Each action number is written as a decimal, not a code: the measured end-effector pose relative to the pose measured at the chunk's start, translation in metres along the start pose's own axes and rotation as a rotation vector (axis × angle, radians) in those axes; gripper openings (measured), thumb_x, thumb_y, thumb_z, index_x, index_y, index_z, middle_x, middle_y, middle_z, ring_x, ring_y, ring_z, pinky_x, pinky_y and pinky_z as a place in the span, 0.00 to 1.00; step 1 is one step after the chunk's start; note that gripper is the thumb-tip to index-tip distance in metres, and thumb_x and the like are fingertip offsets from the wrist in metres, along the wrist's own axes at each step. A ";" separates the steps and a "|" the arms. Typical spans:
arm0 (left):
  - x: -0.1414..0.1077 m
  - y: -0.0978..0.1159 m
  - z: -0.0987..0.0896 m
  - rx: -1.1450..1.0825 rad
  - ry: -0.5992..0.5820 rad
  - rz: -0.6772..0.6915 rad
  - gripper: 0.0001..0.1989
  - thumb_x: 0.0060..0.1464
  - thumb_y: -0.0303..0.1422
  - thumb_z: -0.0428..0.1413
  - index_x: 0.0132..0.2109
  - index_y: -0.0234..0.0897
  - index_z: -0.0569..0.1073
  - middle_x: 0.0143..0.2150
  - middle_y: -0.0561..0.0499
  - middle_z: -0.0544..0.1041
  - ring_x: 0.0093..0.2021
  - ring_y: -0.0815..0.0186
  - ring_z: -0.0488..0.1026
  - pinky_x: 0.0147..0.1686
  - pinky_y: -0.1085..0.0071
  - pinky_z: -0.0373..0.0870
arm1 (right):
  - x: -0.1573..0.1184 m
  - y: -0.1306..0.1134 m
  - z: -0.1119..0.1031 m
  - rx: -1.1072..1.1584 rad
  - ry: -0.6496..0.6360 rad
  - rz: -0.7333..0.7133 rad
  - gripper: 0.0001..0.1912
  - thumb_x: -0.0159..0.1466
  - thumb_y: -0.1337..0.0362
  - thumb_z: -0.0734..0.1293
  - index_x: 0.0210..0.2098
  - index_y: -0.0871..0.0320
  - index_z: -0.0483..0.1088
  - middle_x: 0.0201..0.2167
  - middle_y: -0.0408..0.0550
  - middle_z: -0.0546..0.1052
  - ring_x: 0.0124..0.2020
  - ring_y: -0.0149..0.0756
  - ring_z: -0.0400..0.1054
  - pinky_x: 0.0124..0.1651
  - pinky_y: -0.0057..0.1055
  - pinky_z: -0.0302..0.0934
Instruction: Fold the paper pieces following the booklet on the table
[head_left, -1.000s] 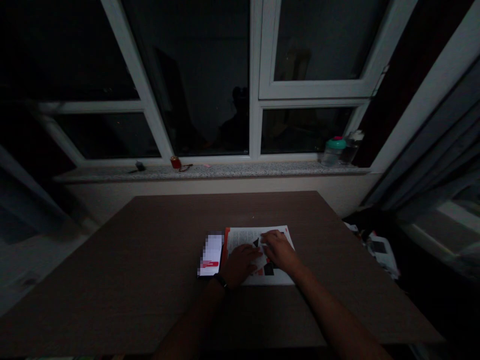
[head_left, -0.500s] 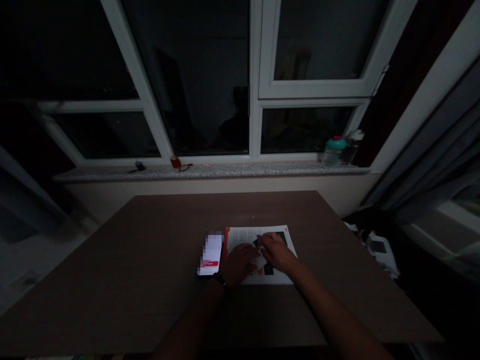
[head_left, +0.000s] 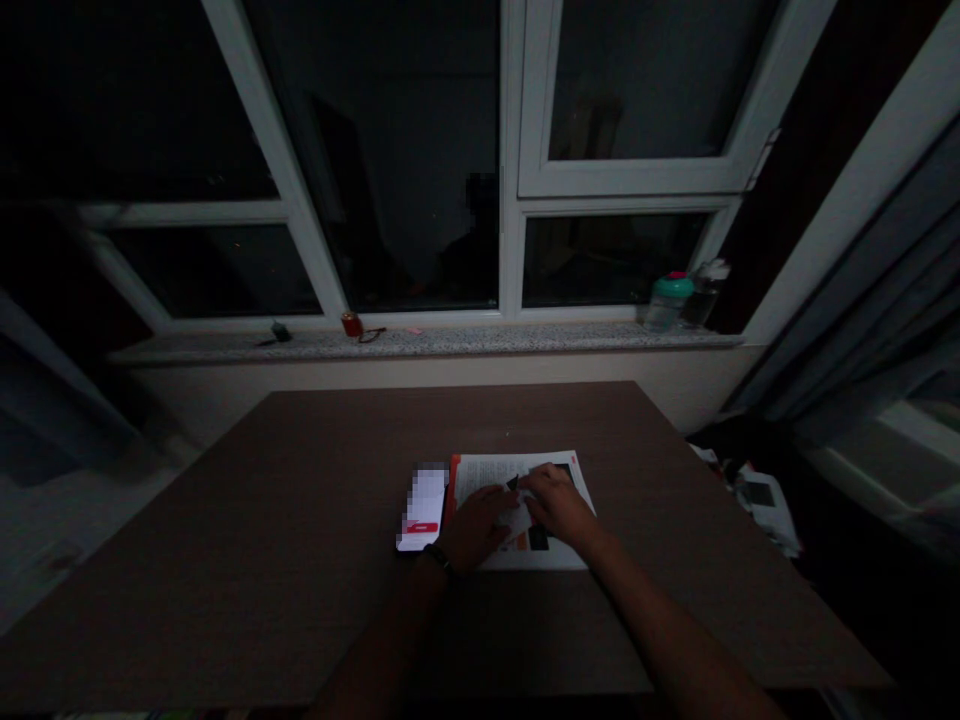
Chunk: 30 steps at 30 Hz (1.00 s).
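A small piece of white paper [head_left: 516, 517] lies between my hands, over a printed magazine [head_left: 559, 555] with a red left edge. My left hand [head_left: 474, 525], with a dark band at its wrist, has its fingers and thumb on the paper's left side. From the right, my right hand [head_left: 559, 503] has bent fingers closed at the paper's upper right. The dim light blurs the fingertips, and the hands hide part of the paper. Just left of the magazine lies a lit phone [head_left: 424, 510], its screen partly pixelated.
The brown table [head_left: 300, 580] reaches to the wall below a granite windowsill [head_left: 465, 340]. On that sill stand a teal-lidded bottle [head_left: 667, 303], a clear bottle [head_left: 703, 295], a small red jar [head_left: 351, 325] and a small dark bottle [head_left: 280, 331]. White packages [head_left: 765, 510] lie beyond the table's right edge.
My hands have shifted only slightly, with the right hand's fingers a touch farther right and more of the white paper showing between them. Phone and magazine stay in place.
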<state>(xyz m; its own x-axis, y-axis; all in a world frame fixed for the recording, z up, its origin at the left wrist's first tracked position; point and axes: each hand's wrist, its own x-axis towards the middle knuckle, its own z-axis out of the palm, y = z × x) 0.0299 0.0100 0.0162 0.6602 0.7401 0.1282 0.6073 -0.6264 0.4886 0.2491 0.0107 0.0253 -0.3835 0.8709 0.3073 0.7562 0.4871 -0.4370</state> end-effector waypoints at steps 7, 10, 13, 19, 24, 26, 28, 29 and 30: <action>0.000 -0.006 -0.005 -0.009 0.053 -0.014 0.28 0.54 0.23 0.50 0.62 0.41 0.61 0.64 0.47 0.63 0.65 0.60 0.55 0.63 0.56 0.55 | 0.008 -0.004 0.004 -0.024 -0.006 0.008 0.24 0.60 0.75 0.63 0.55 0.54 0.68 0.47 0.52 0.68 0.48 0.40 0.61 0.54 0.37 0.55; 0.000 -0.008 -0.005 0.000 0.045 -0.005 0.29 0.52 0.22 0.50 0.62 0.43 0.62 0.64 0.48 0.63 0.66 0.60 0.55 0.64 0.56 0.54 | 0.010 -0.006 0.003 -0.032 -0.012 -0.014 0.24 0.61 0.75 0.62 0.56 0.54 0.68 0.46 0.52 0.69 0.48 0.41 0.60 0.54 0.37 0.55; -0.001 -0.009 -0.002 0.007 0.054 -0.005 0.30 0.52 0.22 0.50 0.62 0.43 0.61 0.65 0.49 0.62 0.66 0.60 0.54 0.64 0.57 0.55 | 0.007 -0.005 0.002 -0.026 -0.017 -0.039 0.24 0.62 0.75 0.61 0.56 0.53 0.68 0.44 0.51 0.69 0.48 0.41 0.61 0.54 0.37 0.54; 0.000 -0.005 -0.001 0.014 0.056 -0.030 0.23 0.59 0.29 0.50 0.62 0.42 0.61 0.64 0.48 0.64 0.66 0.58 0.54 0.63 0.55 0.55 | 0.003 -0.006 0.000 -0.032 -0.023 -0.007 0.25 0.62 0.76 0.59 0.57 0.53 0.66 0.45 0.52 0.68 0.46 0.40 0.61 0.52 0.35 0.55; 0.000 -0.002 -0.003 0.024 0.056 -0.045 0.23 0.61 0.32 0.51 0.62 0.42 0.61 0.65 0.47 0.63 0.66 0.57 0.55 0.62 0.55 0.55 | 0.004 -0.007 -0.001 -0.017 -0.031 -0.030 0.26 0.61 0.76 0.59 0.56 0.54 0.67 0.45 0.51 0.68 0.47 0.40 0.61 0.53 0.36 0.54; 0.000 -0.002 -0.003 0.025 0.056 -0.046 0.24 0.61 0.33 0.52 0.63 0.42 0.61 0.65 0.46 0.63 0.66 0.57 0.55 0.62 0.55 0.55 | 0.004 -0.007 -0.002 -0.012 -0.046 -0.058 0.26 0.61 0.76 0.60 0.56 0.53 0.67 0.44 0.50 0.69 0.47 0.40 0.61 0.55 0.38 0.52; 0.000 -0.002 -0.002 0.030 0.058 -0.047 0.24 0.61 0.34 0.52 0.64 0.43 0.60 0.65 0.47 0.63 0.65 0.57 0.55 0.62 0.55 0.56 | 0.004 -0.007 -0.003 -0.008 -0.056 -0.074 0.25 0.60 0.76 0.60 0.55 0.54 0.67 0.43 0.50 0.69 0.47 0.40 0.61 0.57 0.40 0.51; 0.000 -0.002 -0.001 0.032 0.056 -0.044 0.25 0.61 0.34 0.52 0.64 0.43 0.60 0.65 0.47 0.63 0.65 0.57 0.55 0.62 0.55 0.56 | 0.003 -0.007 -0.003 -0.005 -0.058 -0.072 0.25 0.61 0.76 0.60 0.55 0.54 0.67 0.43 0.50 0.70 0.47 0.40 0.61 0.58 0.40 0.50; 0.000 -0.003 -0.001 0.033 0.056 -0.040 0.24 0.62 0.34 0.52 0.64 0.43 0.60 0.65 0.48 0.63 0.66 0.57 0.55 0.62 0.55 0.55 | 0.003 -0.007 -0.003 -0.001 -0.058 -0.065 0.25 0.61 0.76 0.60 0.55 0.54 0.68 0.42 0.50 0.70 0.47 0.40 0.62 0.58 0.41 0.50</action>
<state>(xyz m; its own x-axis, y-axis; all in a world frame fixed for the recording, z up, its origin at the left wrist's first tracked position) 0.0282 0.0123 0.0152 0.6097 0.7769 0.1575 0.6480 -0.6029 0.4655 0.2440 0.0098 0.0323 -0.4621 0.8395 0.2859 0.7288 0.5431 -0.4169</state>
